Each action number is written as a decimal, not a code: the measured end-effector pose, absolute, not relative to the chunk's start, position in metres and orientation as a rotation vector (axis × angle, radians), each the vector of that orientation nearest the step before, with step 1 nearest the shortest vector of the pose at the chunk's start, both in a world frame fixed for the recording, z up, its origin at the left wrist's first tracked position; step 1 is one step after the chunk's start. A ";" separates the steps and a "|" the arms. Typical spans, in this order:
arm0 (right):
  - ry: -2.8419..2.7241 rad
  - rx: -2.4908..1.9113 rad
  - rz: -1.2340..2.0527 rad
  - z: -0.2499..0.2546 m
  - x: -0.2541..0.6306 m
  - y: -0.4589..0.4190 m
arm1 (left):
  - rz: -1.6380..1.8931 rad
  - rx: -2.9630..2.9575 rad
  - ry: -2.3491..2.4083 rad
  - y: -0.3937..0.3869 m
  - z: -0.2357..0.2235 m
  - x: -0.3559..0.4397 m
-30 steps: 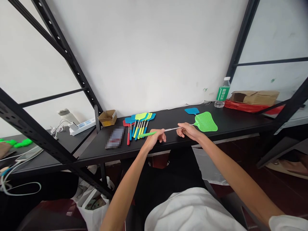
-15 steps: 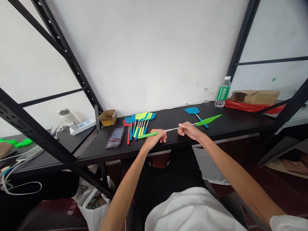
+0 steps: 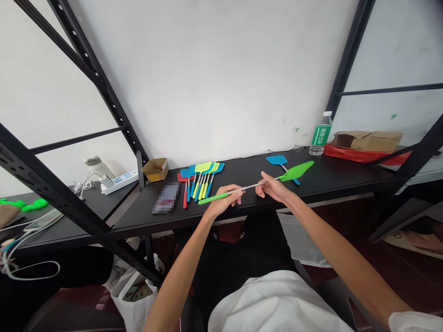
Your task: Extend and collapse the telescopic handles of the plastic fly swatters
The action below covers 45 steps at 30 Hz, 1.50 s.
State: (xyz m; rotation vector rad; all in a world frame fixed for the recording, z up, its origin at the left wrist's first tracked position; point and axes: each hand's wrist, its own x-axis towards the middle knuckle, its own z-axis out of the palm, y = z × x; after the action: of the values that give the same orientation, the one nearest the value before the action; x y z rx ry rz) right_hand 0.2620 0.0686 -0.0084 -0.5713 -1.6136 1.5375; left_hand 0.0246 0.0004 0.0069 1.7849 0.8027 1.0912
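I hold a green fly swatter [image 3: 296, 171] with a thin metal rod above the black table [image 3: 242, 203]. My left hand [image 3: 224, 199] is closed round its green handle. My right hand [image 3: 273, 186] pinches the rod close to the swatter head, which is turned nearly edge-on and raised to the right. A blue fly swatter [image 3: 278, 160] lies on the table just behind the green head. A bundle of several swatters [image 3: 200, 177] in blue, yellow-green and red lies to the left of my left hand.
A small open cardboard box [image 3: 155, 168] sits at the table's back left. A green-labelled water bottle [image 3: 320, 133] and a brown carton on red bags [image 3: 367, 140] stand at the back right. Black rack struts [image 3: 51, 193] cross on the left, beside a power strip [image 3: 116, 179].
The green swatter head went from lying flat to turned edge-on, and has since tilted up slightly. Both hands kept their hold and shifted little.
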 end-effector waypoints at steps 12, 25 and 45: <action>-1.627 -0.557 1.544 -0.008 0.260 0.068 | 1.134 1.788 0.863 0.001 0.007 0.027; -1.661 -0.575 1.520 -0.009 0.260 0.071 | 1.184 1.576 0.962 0.007 0.005 0.025; -1.592 -0.570 1.522 -0.010 0.260 0.071 | 1.184 1.647 0.784 0.010 -0.002 0.022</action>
State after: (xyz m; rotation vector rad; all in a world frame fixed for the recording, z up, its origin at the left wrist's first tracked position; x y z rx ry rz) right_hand 0.2601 0.0705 -0.0101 -0.5702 -1.5917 1.5219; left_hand 0.0223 0.0098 -0.0019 1.6474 0.7838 1.1838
